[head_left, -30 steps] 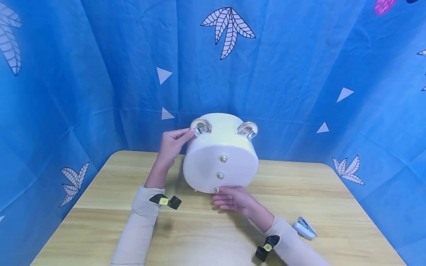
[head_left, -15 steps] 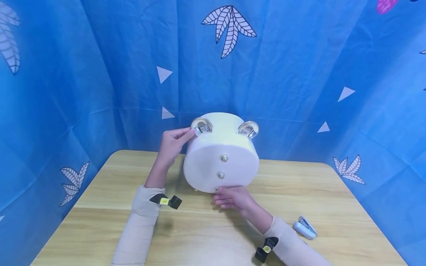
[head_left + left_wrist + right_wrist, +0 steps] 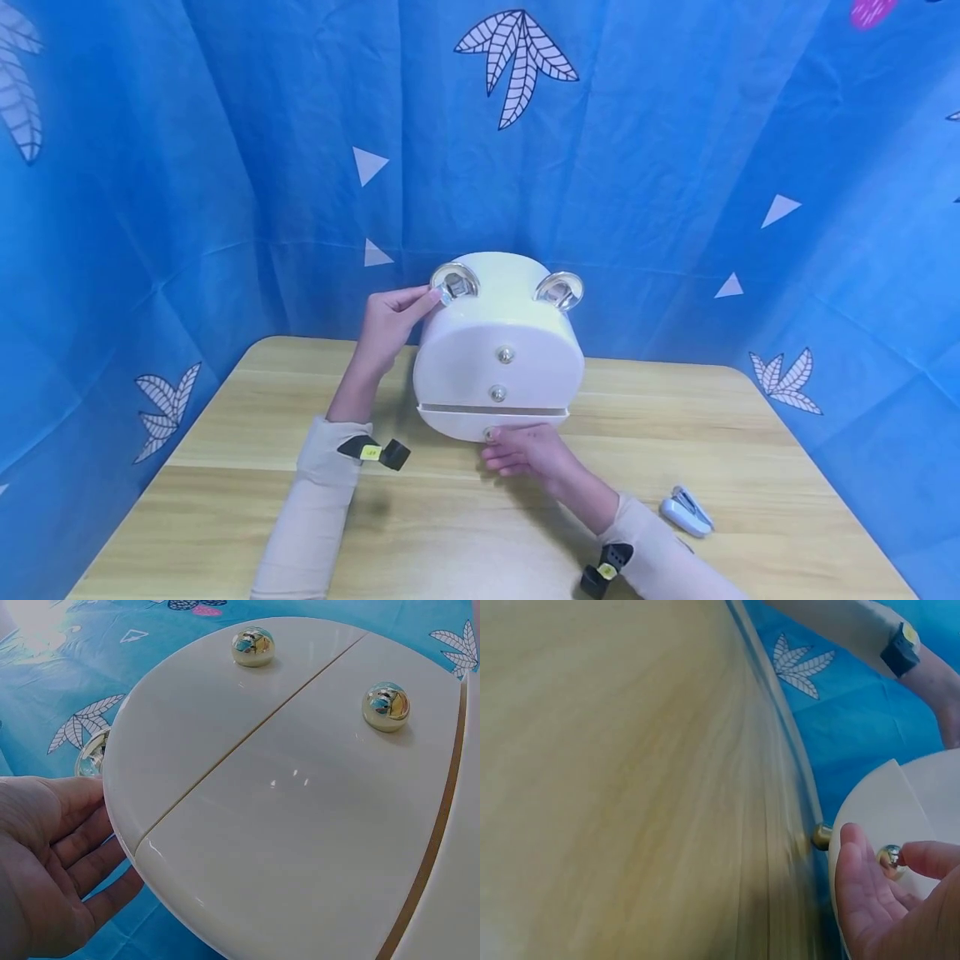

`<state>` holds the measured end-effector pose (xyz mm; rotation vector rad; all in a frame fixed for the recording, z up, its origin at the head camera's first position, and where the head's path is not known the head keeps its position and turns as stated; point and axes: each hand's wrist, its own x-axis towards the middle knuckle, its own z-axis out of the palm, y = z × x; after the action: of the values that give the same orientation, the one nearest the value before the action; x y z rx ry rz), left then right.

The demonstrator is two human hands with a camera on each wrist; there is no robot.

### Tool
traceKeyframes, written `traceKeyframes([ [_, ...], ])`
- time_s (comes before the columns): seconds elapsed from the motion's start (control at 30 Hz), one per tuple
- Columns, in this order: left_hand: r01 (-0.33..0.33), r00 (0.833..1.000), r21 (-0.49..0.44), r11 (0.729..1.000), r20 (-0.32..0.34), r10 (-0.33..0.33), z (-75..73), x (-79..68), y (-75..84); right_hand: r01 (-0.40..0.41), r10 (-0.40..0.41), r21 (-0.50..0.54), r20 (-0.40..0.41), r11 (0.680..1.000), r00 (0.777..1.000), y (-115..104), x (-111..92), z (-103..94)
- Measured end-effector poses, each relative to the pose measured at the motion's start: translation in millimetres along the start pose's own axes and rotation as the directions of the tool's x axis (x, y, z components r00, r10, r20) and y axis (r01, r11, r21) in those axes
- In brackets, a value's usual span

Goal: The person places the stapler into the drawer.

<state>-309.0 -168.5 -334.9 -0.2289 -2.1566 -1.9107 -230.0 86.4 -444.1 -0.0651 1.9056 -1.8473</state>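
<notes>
A white rounded mini drawer cabinet (image 3: 457, 358) with shiny ears stands on the table. Its bottom drawer (image 3: 453, 423) is pulled out a little, leaving a narrow gap above it. My left hand (image 3: 390, 325) pinches the left ear (image 3: 459, 279) between thumb and fingers; in the left wrist view that hand's other fingers lie by the cabinet's side. With thumb and fingers, my right hand (image 3: 528, 450) grips the bottom drawer's round metallic knob (image 3: 891, 862). Two more knobs, the upper (image 3: 253, 646) and the middle (image 3: 386, 706), are untouched on their closed drawers.
A pale blue stapler (image 3: 686, 512) lies on the wooden table (image 3: 450, 533), right of my right forearm. A blue patterned curtain (image 3: 645, 167) hangs behind and at both sides. One metallic foot (image 3: 821, 836) shows under the cabinet.
The bottom drawer has come slightly out toward me, opening a slot above it; my right hand has moved with its knob. My left hand keeps its place at the ear.
</notes>
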Motion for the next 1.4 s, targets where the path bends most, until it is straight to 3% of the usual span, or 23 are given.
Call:
traceKeyframes([
  [0.47,0.029,0.999,0.016,0.999,0.023,-0.029,-2.0,-1.3,2.3,0.036,-0.034,-0.156,0.017,0.987,0.999,0,-30,5.2],
  [1.4,0.054,0.998,0.041,0.998,0.032,-0.055,-3.2,-2.4,2.4,0.022,-0.015,-0.163,0.048,0.986,0.999,16,-77,18.9],
])
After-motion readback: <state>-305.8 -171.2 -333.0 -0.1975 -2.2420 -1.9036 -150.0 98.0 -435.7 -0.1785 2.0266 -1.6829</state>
